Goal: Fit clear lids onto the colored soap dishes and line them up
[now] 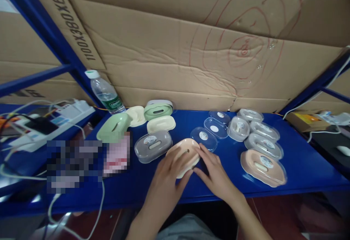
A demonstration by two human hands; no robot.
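Note:
Both of my hands are on a peach oval dish (193,146) near the front edge of the blue table. My left hand (168,178) lies over its left side, fingers across the top and thumb at the near rim. My right hand (214,174) grips the right rim between thumb and fingers. Left of it sits a grey dish under a clear lid (153,147), with a round label. Clear lids (203,139) with round labels lie just behind my right hand. A lidded peach dish (263,167) stands farther right.
Several lidded dishes (264,146) stand at the right. Green dishes (114,127) and cream pieces (161,124) lie back left, near a water bottle (106,95). Power strips (51,125) and cables are far left. Cardboard (153,46) walls the back.

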